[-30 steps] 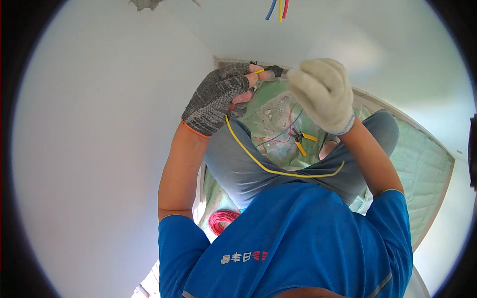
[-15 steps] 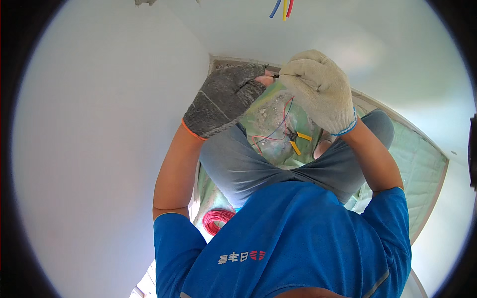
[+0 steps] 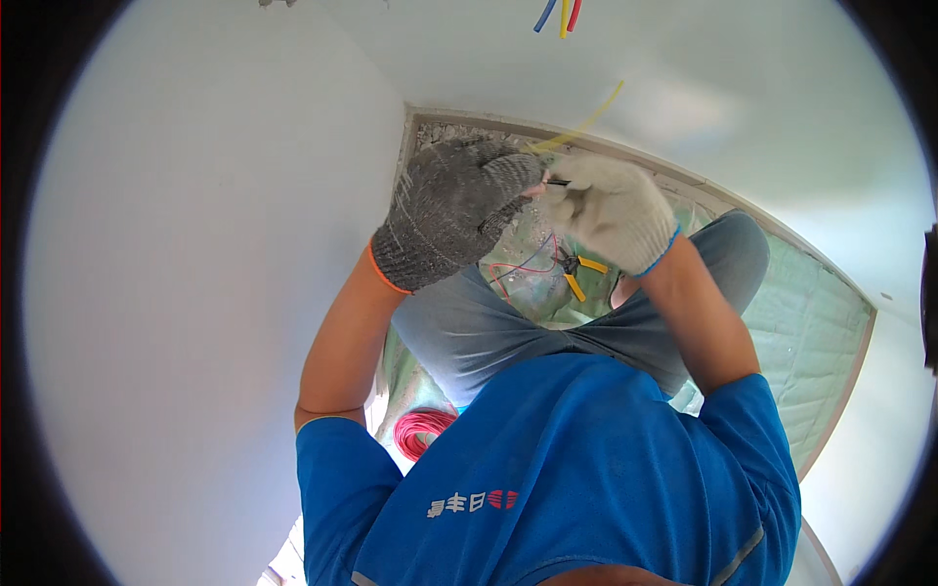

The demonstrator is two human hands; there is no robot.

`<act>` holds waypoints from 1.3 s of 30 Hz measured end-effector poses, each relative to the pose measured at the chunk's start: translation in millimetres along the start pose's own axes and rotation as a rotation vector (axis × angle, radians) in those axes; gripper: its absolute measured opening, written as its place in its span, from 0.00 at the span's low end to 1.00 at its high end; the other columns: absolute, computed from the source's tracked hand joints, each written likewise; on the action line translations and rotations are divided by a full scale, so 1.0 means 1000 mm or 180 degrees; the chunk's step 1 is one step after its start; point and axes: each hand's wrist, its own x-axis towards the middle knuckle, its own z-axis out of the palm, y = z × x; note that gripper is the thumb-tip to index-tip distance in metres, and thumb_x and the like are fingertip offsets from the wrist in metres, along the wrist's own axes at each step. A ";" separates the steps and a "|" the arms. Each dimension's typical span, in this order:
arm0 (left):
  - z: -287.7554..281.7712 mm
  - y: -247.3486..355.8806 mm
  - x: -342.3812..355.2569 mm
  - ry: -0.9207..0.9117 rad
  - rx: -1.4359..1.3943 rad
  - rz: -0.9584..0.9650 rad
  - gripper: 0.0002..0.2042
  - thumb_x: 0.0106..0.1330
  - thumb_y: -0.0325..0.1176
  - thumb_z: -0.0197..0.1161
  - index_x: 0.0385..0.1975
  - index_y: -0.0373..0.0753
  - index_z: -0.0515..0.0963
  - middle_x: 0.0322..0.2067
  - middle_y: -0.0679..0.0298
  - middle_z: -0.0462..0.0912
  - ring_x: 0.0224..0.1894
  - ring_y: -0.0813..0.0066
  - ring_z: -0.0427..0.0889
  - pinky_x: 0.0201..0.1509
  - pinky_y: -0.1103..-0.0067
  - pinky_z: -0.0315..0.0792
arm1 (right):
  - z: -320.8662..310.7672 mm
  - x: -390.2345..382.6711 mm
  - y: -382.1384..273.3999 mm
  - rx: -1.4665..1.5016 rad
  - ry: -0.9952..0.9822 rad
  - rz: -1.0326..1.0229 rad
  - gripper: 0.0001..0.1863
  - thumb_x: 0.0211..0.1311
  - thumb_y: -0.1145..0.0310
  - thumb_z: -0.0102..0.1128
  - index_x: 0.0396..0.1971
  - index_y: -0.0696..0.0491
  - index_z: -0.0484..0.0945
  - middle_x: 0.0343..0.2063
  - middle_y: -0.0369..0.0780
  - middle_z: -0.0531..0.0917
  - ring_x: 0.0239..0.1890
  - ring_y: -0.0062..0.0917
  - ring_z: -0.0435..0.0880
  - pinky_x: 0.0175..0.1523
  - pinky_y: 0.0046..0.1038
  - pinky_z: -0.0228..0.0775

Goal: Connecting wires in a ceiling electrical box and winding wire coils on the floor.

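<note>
In front of me at the centre, my two gloved hands work close together. My left hand (image 3: 459,210), in a dark grey glove with bare fingertips, pinches one end of a thin black strip (image 3: 558,182). The other end runs into the curled fingers of my right hand (image 3: 608,210), which wears an off-white knit glove and is slightly blurred. A yellow wire (image 3: 593,119) sticks up beyond the fingertips, its lower end close to the left glove. Where that wire is held is hidden.
Yellow-handled pliers (image 3: 576,273) and thin red and blue wires (image 3: 523,268) lie on the green floor sheet between my legs. A red wire coil (image 3: 420,431) is by my left side. Blue, yellow and red wire ends (image 3: 564,20) hang at the top. A white wall (image 3: 195,293) rises at left.
My hands have come slightly nearer to me, and the right one has turned. The yellow wire now shows standing up beyond them, and more of the black strip is visible.
</note>
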 end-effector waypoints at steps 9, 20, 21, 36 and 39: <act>-0.007 -0.012 -0.016 0.0245 -0.3039 -0.2301 0.11 0.66 0.35 0.60 0.38 0.33 0.80 0.32 0.62 0.84 0.34 0.76 0.79 0.38 0.78 0.73 | 0.010 -0.014 -0.008 -0.2452 0.0348 -0.0350 0.13 0.63 0.67 0.62 0.41 0.59 0.81 0.35 0.36 0.81 0.36 0.22 0.80 0.43 0.25 0.73; -0.011 -0.007 -0.011 0.0015 -0.2931 -0.2475 0.14 0.68 0.41 0.56 0.30 0.35 0.80 0.23 0.65 0.77 0.26 0.79 0.71 0.32 0.80 0.67 | 0.035 0.009 -0.016 -0.3826 0.0408 -0.1373 0.15 0.56 0.60 0.67 0.35 0.56 0.84 0.27 0.38 0.82 0.30 0.22 0.80 0.39 0.25 0.72; -0.007 -0.008 -0.011 0.0148 -0.2809 -0.2426 0.15 0.68 0.42 0.57 0.31 0.35 0.81 0.23 0.63 0.78 0.25 0.76 0.73 0.32 0.79 0.68 | 0.039 0.007 -0.016 -0.3828 0.0395 -0.1365 0.15 0.56 0.60 0.67 0.35 0.56 0.84 0.27 0.38 0.82 0.30 0.22 0.80 0.39 0.25 0.72; 0.022 -0.009 -0.043 0.0036 -0.0922 -0.0748 0.09 0.65 0.34 0.61 0.39 0.37 0.82 0.30 0.58 0.85 0.29 0.63 0.83 0.33 0.72 0.75 | 0.013 -0.004 -0.032 -0.0170 0.0336 0.0185 0.08 0.67 0.66 0.55 0.29 0.54 0.75 0.22 0.30 0.70 0.22 0.15 0.65 0.28 0.18 0.60; 0.010 -0.012 -0.042 -0.0251 -0.2629 -0.1550 0.12 0.67 0.38 0.60 0.36 0.35 0.82 0.28 0.64 0.83 0.29 0.76 0.78 0.34 0.78 0.73 | 0.010 -0.010 -0.031 -0.0937 0.0493 -0.0222 0.08 0.68 0.67 0.55 0.35 0.56 0.79 0.25 0.32 0.74 0.25 0.16 0.71 0.31 0.18 0.65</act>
